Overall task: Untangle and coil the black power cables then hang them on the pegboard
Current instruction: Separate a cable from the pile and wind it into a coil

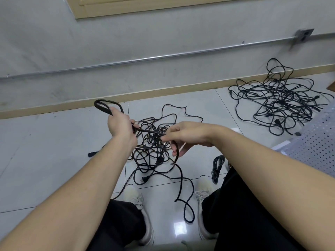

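Cable work, mid-coil. Left hand (121,124) is clenched round a small loop of black cable (148,131), the loop sticking up and away from the fist, prob. to keep finished turns together and clear of the mess below. Right hand (183,136) pinches the same cable a short way along, fingers closed on it, so the stretch between both hands runs taut; that looks like the feed for the next turn. Below the right hand the cable drops to the floor (54,151) and snakes between the person's shoes (139,211), its free end lying loose near the right foot.

Directly under the hands sits the near tangle (154,153), still knotted, w/ a plug visible at its lower edge. A second tangle (279,98) lies well apart to the right, near the skirting board (72,104). One small bundled cable (217,167) rests on the tile beside the right leg, apparently already coiled.

Judgement: early in the task; one cable done, one in hand, most untouched. Pegboard not in view. Risk: the trailing length may snag the near tangle as it is pulled in.
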{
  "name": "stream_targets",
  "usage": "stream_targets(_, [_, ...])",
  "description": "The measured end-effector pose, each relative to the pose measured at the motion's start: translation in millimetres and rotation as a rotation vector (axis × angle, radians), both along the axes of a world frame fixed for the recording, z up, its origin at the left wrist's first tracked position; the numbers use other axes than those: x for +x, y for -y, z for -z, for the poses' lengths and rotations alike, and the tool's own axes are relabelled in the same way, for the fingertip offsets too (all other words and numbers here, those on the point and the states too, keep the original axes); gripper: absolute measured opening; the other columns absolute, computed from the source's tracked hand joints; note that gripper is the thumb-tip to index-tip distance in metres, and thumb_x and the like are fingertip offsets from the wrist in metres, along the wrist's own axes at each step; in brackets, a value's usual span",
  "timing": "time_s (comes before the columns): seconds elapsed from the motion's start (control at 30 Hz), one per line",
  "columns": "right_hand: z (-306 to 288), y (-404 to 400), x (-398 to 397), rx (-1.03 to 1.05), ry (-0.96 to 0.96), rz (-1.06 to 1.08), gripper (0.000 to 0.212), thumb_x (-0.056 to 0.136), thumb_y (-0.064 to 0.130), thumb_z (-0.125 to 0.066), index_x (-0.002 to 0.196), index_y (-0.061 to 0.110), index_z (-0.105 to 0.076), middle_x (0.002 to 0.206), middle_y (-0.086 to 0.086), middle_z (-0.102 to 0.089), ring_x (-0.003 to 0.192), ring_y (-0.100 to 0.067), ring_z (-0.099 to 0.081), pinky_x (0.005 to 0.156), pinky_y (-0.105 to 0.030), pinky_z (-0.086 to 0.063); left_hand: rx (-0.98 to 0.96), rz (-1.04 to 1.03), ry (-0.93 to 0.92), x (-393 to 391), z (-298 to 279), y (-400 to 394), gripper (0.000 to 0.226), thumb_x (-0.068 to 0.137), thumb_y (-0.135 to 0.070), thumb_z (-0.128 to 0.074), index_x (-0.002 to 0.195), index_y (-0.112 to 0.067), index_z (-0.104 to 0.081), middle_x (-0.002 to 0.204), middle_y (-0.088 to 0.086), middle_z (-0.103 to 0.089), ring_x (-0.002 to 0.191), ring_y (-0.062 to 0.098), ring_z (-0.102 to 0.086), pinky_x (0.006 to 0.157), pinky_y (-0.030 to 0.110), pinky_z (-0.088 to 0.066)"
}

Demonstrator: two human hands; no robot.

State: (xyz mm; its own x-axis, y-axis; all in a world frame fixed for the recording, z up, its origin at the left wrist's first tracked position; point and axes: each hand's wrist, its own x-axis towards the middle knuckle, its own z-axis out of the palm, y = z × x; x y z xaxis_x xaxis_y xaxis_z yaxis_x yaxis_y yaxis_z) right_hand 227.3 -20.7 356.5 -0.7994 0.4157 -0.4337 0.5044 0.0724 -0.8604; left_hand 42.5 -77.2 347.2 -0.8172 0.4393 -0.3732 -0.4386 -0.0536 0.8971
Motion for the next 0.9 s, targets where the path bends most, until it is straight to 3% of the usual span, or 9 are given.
stream_targets(0.13, [0, 7, -7, 0.164, -0.151, 0.022, 0.030, 0.103, 0.032, -0.059, 0.103, 0.003, -0.065, 0.063, 0.006, -0.052, 0.062, -0.014, -0.060, 0.085, -0.046, -0.056, -0.130, 0.077, -0.127, 1, -1, -3, 0.039, 0.109, -0.046, -0.026, 0.116, -0.015, -0.049, 0.072, 0.005, -0.044, 0.048, 0.016, -0.042, 0.049, 0.026, -0.041])
stream_targets(0.2, [-3, 12, -9, 0.367, -0.139, -0.049, 0.030, 0.104, 0.034, -0.054, 0.117, 0.012, -0.070, 0.073, 0.007, -0.062, 0.070, -0.015, -0.062, 0.091, -0.046, -0.057, -0.181, 0.135, -0.161, 5, 1, -4, 0.040, 0.110, -0.044, -0.024, 0.121, -0.014, -0.048, 0.074, 0.006, -0.045, 0.051, 0.018, -0.042, 0.051, 0.028, -0.041])
stream_targets(0.3, [-4, 18, -8, 0.631, -0.138, -0.190, 0.028, 0.107, 0.025, -0.051, 0.121, 0.013, -0.071, 0.088, 0.007, -0.067, 0.078, 0.009, -0.059, 0.079, -0.009, -0.044, -0.261, 0.228, -0.259, 16, 8, -3, 0.050, 0.110, -0.045, -0.022, 0.130, -0.008, -0.048, 0.081, 0.007, -0.051, 0.057, 0.022, -0.046, 0.055, 0.030, -0.041])
stream_targets(0.37, [-3, 16, -5, 0.681, -0.211, -0.141, 0.023, 0.105, 0.021, -0.054, 0.112, 0.012, -0.073, 0.080, 0.016, -0.063, 0.071, 0.014, -0.056, 0.069, -0.006, -0.038, -0.297, 0.320, -0.313, 25, 12, -4, 0.061, 0.107, -0.053, -0.020, 0.133, -0.008, -0.051, 0.099, 0.014, -0.063, 0.078, 0.030, -0.062, 0.069, 0.035, -0.052])
stream_targets(0.43, [1, 11, -4, 0.641, -0.285, 0.008, 0.016, 0.102, 0.023, -0.060, 0.099, 0.017, -0.074, 0.076, 0.020, -0.064, 0.069, 0.008, -0.056, 0.070, -0.010, -0.039, -0.330, 0.429, -0.314, 35, 12, -3, 0.073, 0.102, -0.067, -0.017, 0.119, -0.010, -0.059, 0.108, 0.018, -0.068, 0.092, 0.034, -0.067, 0.079, 0.039, -0.056])
stream_targets(0.53, [1, 5, -8, 0.466, -0.367, 0.263, 0.021, 0.092, 0.028, -0.074, 0.082, 0.011, -0.069, 0.061, 0.016, -0.059, 0.058, -0.002, -0.049, 0.062, -0.020, -0.040, -0.290, 0.568, -0.180, 52, 9, 3, 0.088, 0.095, -0.080, -0.011, 0.094, -0.012, -0.066, 0.070, 0.004, -0.053, 0.056, 0.018, -0.049, 0.051, 0.027, -0.038])
stream_targets(0.6, [-3, 1, -9, 0.394, -0.358, 0.404, 0.034, 0.084, 0.031, -0.082, 0.073, 0.011, -0.058, 0.051, 0.014, -0.053, 0.047, -0.005, -0.041, 0.050, -0.021, -0.035, -0.228, 0.654, -0.090, 62, 8, 7, 0.089, 0.090, -0.086, -0.012, 0.088, -0.013, -0.063, 0.067, 0.001, -0.046, 0.052, 0.015, -0.044, 0.047, 0.025, -0.032])
stream_targets(0.73, [-4, -11, -6, 0.303, -0.297, 0.579, 0.049, 0.077, 0.033, -0.087, 0.067, 0.019, -0.042, 0.048, 0.012, -0.040, 0.048, -0.011, -0.031, 0.048, -0.027, -0.028, -0.154, 0.792, -0.115, 72, 10, 12, 0.078, 0.085, -0.090, -0.021, 0.077, -0.018, -0.049, 0.068, -0.001, -0.046, 0.051, 0.015, -0.043, 0.047, 0.024, -0.031])
stream_targets(0.9, [-9, -21, 1, 0.135, -0.385, 0.647, 0.038, 0.083, 0.036, -0.082, 0.065, 0.023, -0.051, 0.057, 0.009, -0.038, 0.052, -0.009, -0.032, 0.049, -0.022, -0.028, -0.148, 0.913, -0.291, 66, 6, 9, 0.046, 0.097, -0.064, -0.052, 0.086, -0.020, -0.049, 0.074, -0.002, -0.044, 0.054, 0.012, -0.042, 0.048, 0.025, -0.040])
